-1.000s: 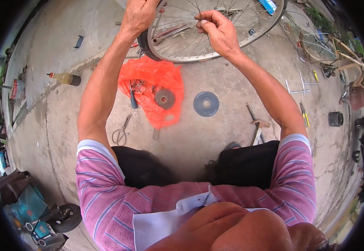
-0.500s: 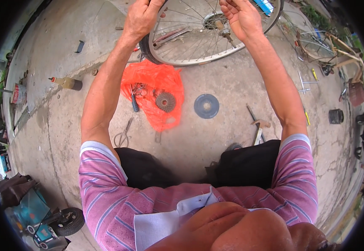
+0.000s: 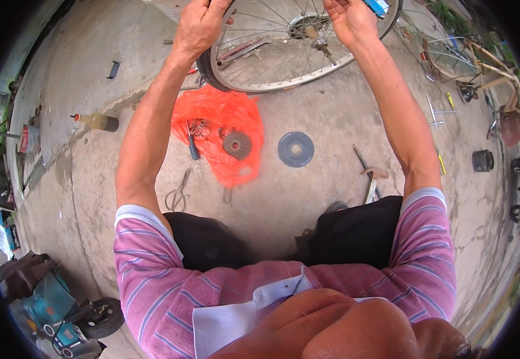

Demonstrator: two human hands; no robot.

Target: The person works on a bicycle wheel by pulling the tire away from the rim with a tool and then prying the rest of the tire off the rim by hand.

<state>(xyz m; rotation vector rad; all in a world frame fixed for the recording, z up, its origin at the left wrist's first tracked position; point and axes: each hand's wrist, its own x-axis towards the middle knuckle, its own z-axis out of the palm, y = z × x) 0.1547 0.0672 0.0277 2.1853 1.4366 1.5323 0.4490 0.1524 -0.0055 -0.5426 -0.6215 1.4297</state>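
A spoked bicycle wheel is held up in front of me at the top of the view, its upper part cut off. My left hand is closed round the tyre and rim at the wheel's left side. Over the spokes, right of the hub, my right hand has its fingers curled in a pinch; what they grip is hidden. Below the wheel lies a red plastic bag with a sprocket cassette and small metal parts on it. A screwdriver rests at its left edge.
A dark round disc lies on the concrete between the bag and a hammer. Scissors are near my left knee. An oil bottle lies at the left, a bicycle frame at the far right.
My right hand has shifted slightly right, showing more of the hub. The wheel has moved a little to the left; my left hand keeps its grip.
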